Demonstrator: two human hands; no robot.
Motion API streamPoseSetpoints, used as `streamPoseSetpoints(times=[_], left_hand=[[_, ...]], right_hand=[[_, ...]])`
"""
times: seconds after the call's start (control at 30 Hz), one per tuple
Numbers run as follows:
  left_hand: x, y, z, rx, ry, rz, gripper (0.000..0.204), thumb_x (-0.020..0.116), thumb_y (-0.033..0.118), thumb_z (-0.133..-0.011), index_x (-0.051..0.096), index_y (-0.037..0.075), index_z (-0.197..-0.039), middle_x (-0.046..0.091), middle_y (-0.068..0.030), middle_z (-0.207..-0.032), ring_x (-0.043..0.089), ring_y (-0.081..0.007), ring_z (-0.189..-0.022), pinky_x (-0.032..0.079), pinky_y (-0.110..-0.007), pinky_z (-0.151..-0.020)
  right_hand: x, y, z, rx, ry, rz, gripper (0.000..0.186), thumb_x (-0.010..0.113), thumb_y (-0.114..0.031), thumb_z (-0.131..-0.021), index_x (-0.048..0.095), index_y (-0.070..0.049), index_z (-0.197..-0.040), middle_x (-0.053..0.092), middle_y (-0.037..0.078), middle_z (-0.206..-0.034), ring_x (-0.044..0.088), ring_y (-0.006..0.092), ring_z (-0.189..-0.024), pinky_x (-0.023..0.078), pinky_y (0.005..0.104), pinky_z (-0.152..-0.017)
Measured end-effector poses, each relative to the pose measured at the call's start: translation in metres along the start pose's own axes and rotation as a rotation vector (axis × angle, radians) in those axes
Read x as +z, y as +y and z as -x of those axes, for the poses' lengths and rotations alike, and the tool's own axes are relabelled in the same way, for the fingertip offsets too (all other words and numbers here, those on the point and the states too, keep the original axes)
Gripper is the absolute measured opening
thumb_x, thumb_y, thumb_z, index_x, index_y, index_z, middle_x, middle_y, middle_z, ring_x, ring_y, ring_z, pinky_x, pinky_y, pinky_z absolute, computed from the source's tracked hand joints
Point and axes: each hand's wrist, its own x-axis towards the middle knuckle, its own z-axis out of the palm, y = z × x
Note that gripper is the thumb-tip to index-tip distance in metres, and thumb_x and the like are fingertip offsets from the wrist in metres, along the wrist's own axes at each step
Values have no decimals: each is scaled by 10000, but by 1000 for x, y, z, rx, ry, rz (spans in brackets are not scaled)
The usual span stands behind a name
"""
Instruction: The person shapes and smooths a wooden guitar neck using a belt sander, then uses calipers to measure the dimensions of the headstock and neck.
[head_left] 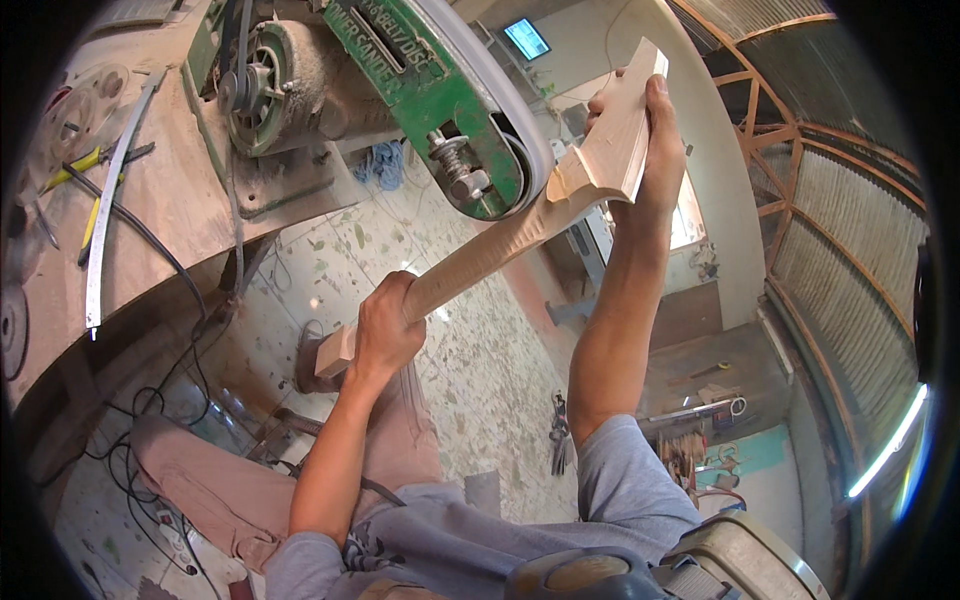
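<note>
Head view, from largest to smallest. Filling the upper left and centre of the frame is the green belt sander [420, 90], its grey belt [500, 100] curving down around the nose to the middle of the picture, with a dusty pulley wheel [275, 85] at its upper left. Below it the speckled floor [470, 350] takes up the centre, and a dust-covered bench [150, 210] with loose cables runs along the left edge.

Next comes the long pale wooden piece [480, 255], shaped like an instrument neck, lying on a slant from lower left to upper right. Its carved step sits against the belt at the sander's nose; I cannot tell whether wood and belt are pressed together or just beside each other.

My right hand [640, 120], upper right, has its fingers closed around the wide flat end, thumb along the near edge. My left hand [385, 330], just left of centre, is wrapped fully round the narrow shaft, near the square butt end.

I judge this to be the shaping step, the rounded back of the piece being worked at the heel. The next move calls for steady, even pressure and a slow roll of both wrists together, so the belt does not dig a flat.
</note>
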Motion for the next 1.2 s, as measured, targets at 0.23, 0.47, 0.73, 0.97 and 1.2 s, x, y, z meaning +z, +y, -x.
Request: streamPoseSetpoints(times=[0.23, 0.47, 0.73, 0.97, 1.2], left_hand=[[-5, 1, -10, -35, -132, 94, 353, 615, -29, -668, 676, -29, -1015, 682, -253, -947, 663, -462, -920, 534, -465, -803], [-5, 0, -15, -88, -222, 167, 393, 638, 14, -658, 694, -25, -1044, 685, -260, -921, 666, -451, -883, 528, -439, -793], [6, -10, -21, -75, -257, 215, 401, 644, 38, -657, 695, -31, -1049, 686, -253, -887, 674, -424, -842, 526, -412, -773], [2, -13, -27, -110, -301, 239, 424, 662, 41, -650, 710, -8, -1069, 695, -234, -880, 686, -389, -817, 531, -389, -772], [3, -20, -33, -127, -379, 280, 422, 663, 39, -643, 713, -5, -1060, 692, -224, -848, 679, -361, -766, 528, -372, -745]], right_hand=[[3, 7, -7, 41, 3, -214, 444, 506, -442, -1059, 498, -4, -1134, 554, 91, -773, 549, 183, -696, 472, 319, -650], [9, 10, -14, 1, 15, -230, 415, 525, -432, -1044, 480, -20, -1058, 493, 75, -751, 494, 182, -664, 424, 324, -625], [18, 7, -14, -40, 127, -176, 378, 547, -446, -1041, 498, -79, -963, 493, 34, -685, 489, 133, -577, 414, 295, -559], [22, 9, -7, -86, 200, -114, 415, 487, -510, -1067, 524, -104, -991, 514, 38, -708, 502, 135, -584, 426, 289, -565], [16, 17, -5, -197, 266, -10, 601, 422, -577, -1087, 463, 22, -1127, 502, 86, -800, 497, 175, -650, 439, 307, -621]])
